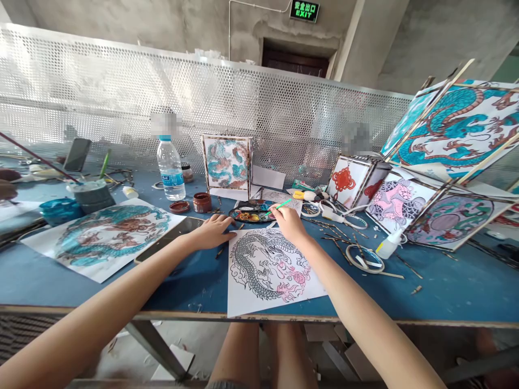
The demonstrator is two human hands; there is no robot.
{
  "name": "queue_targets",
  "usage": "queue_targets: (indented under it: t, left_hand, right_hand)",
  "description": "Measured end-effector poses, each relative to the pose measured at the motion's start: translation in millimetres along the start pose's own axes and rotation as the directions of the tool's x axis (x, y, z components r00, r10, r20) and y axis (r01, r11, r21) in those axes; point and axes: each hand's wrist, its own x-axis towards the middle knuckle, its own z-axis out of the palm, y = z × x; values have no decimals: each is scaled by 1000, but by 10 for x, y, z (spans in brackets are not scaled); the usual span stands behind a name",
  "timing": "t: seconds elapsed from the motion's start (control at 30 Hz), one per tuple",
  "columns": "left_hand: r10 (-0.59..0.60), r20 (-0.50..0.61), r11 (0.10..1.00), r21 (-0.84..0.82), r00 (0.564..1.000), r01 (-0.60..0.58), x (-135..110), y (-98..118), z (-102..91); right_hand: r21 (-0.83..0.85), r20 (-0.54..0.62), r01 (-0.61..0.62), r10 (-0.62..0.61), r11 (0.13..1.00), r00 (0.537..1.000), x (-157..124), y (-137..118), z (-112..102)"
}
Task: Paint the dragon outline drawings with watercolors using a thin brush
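In my right hand (288, 222) is a thin green paintbrush (279, 205), its tip over a dark paint palette (251, 212) with several smeared colours. My left hand (214, 231) lies on the table with fingers spread, left of the palette and beside the top left corner of a paper. That paper is a dragon drawing (270, 265) in black outline, with pink paint on its lower right part. Under my left forearm lies a dark phone (168, 240). A painted blue and brown dragon sheet (117, 235) lies further left.
A water bottle (171, 172), an open brown paint jar (202, 202) and a small framed dragon lantern (227, 165) stand behind. Tape rolls (365, 258), a glue bottle (390, 244) and sticks lie right, near larger lanterns (458, 127). Paint cups (60, 210) and another person's hand (8, 183) are left.
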Motion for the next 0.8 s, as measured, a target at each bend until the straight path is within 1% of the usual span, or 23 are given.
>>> queue_targets:
  t: [0.13,0.3,0.43,0.6,0.8]
  left_hand:
    - [4,2,1000,7,1000,-4,-2,1,-1]
    - [3,11,1000,20,1000,-3,-8,20,-19]
    - [-1,17,1000,21,1000,1,-11,24,-25]
    - [2,11,1000,20,1000,-2,-12,21,-26]
    - [4,6,1000,13,1000,-4,-10,19,-22]
  right_hand:
    - [-29,-30,-35,34,999,999,2,-13,-42]
    - [-40,7,-17,17,999,1000,-1,-18,-41]
    - [-34,-30,-33,32,999,999,-3,-31,-50]
    - [-53,-2,-37,37,998,999,-2,-44,-65]
    - [-54,-17,-37,36,998,999,0,-42,-60]
